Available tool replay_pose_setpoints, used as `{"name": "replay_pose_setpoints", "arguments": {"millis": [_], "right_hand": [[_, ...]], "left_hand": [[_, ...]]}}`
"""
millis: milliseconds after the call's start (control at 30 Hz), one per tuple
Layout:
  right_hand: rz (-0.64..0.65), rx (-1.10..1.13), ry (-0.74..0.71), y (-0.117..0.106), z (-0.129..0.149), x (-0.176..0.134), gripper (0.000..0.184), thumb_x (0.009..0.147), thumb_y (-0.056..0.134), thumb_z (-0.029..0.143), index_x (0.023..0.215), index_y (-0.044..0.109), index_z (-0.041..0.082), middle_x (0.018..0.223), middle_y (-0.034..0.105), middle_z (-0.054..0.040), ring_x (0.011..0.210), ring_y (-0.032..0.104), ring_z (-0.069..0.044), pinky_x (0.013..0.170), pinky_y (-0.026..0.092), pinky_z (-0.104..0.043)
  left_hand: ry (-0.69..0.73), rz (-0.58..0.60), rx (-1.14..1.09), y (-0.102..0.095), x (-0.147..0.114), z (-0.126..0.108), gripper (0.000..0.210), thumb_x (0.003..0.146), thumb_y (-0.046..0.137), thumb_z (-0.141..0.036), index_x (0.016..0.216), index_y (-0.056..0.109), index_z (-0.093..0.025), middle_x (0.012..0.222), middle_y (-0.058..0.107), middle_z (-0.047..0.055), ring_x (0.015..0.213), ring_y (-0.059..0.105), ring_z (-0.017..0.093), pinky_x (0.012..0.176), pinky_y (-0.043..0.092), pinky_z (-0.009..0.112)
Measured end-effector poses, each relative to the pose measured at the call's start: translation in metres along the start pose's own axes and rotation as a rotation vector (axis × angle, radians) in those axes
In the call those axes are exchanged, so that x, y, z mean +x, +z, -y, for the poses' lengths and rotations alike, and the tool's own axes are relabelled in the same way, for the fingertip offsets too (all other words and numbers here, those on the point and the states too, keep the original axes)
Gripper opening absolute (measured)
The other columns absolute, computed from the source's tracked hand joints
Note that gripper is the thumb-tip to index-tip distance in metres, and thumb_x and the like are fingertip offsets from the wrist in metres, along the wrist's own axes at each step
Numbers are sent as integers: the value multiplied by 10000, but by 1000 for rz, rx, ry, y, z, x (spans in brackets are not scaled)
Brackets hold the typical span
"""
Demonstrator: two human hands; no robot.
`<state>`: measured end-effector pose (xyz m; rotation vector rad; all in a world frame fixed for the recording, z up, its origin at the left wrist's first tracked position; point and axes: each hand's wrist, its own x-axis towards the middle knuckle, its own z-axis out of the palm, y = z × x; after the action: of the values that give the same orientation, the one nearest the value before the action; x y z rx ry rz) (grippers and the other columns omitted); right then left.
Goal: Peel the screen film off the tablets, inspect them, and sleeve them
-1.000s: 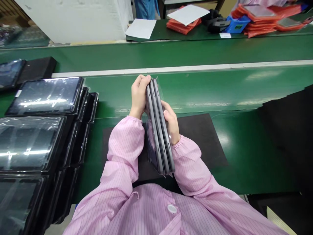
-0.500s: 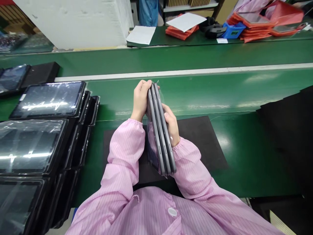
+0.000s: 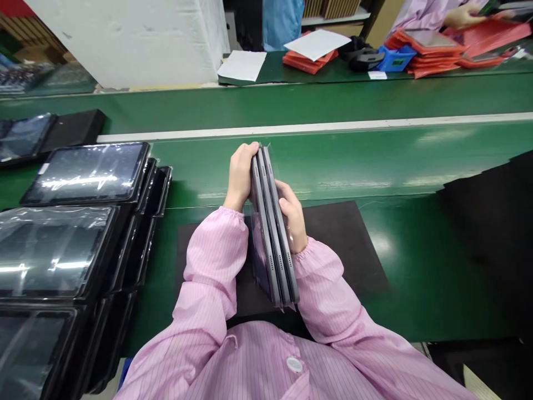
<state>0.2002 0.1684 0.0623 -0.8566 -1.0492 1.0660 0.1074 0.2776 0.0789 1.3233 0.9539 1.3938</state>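
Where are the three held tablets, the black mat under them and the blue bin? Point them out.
Three held tablets (image 3: 273, 230): head view, edge of the middle one.
Black mat (image 3: 343, 244): head view, bare right part.
Blue bin (image 3: 394, 61): head view, front wall.

Tablet stacks (image 3: 85, 173) lie at worktop (image 3: 420, 278) left edge, mat (image 3: 339, 241) below held tablets (image 3: 275, 228) at near edge, sheets (image 3: 491, 216) at right.

No readable text, labels, brands, numbers or signs anywhere in view.
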Motion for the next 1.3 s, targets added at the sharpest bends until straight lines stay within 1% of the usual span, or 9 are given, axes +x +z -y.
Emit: {"name": "replay_pose_setpoints", "arguments": {"millis": [100,267,400,500,700,833,1033,1133,1300], "right_hand": [[27,2,-40,1,2,-2,448,850,540,506,1182,612,214,1234,652,-78,1169,587,-299,1045,435,-482],[24,-1,-75,0,1,-4,470,848,535,516,1202,602,215,1248,642,-77,1170,583,-298,1035,447,-473],[32,40,-57,-1,-2,-4,480,846,542,510,1238,578,235,1304,609,-66,1203,563,-291,1066,428,-471],[27,72,-45,-1,-2,-4,480,845,549,499,1253,568,249,1322,593,-61,1209,557,-287,1063,434,-465],[17,121,-39,3,1,-5,471,829,555,494,1228,560,244,1246,630,-60,1157,593,-283,1020,472,-453],[-16,122,-72,5,5,-4,454,811,556,481,1199,569,247,1201,644,-58,1159,589,-288,1005,482,-452],[-57,110,-73,7,11,-4,478,751,573,511,1148,560,245,1101,657,-69,1104,605,-303,924,514,-463],[-72,120,-64,7,13,-5,483,725,584,521,1123,562,249,1093,654,-70,1089,605,-311,952,502,-481],[-78,122,-72,5,15,-8,483,714,591,541,1108,559,264,1142,622,-66,1117,577,-310,1029,452,-499]], "left_hand": [[21,-8,-42,0,-3,-7,373,910,525,-474,629,527,-229,620,543,6,561,515,149,597,444,311],[31,-16,-23,1,-6,-13,422,908,522,-541,622,494,-231,616,532,7,570,517,150,578,427,309],[65,-4,-66,1,-5,-10,387,904,543,-497,621,490,-237,629,548,6,552,511,143,553,418,312],[79,-6,-63,1,-5,-9,378,905,551,-476,616,476,-245,630,550,3,562,530,145,553,419,316],[89,-5,-60,2,-7,-15,361,916,554,-412,603,473,-250,607,534,3,552,533,145,536,421,325],[109,9,-70,4,-9,-19,382,910,569,-437,602,443,-250,613,518,6,548,522,154,536,414,337],[122,17,-61,7,-13,-25,388,898,578,-455,616,410,-248,611,484,7,569,520,154,534,427,321],[135,21,-35,8,-16,-28,408,892,577,-506,626,406,-248,613,472,11,601,538,166,538,435,322],[157,46,-47,9,-20,-33,422,872,588,-556,654,402,-245,629,452,11,613,533,172,554,437,325]]}}
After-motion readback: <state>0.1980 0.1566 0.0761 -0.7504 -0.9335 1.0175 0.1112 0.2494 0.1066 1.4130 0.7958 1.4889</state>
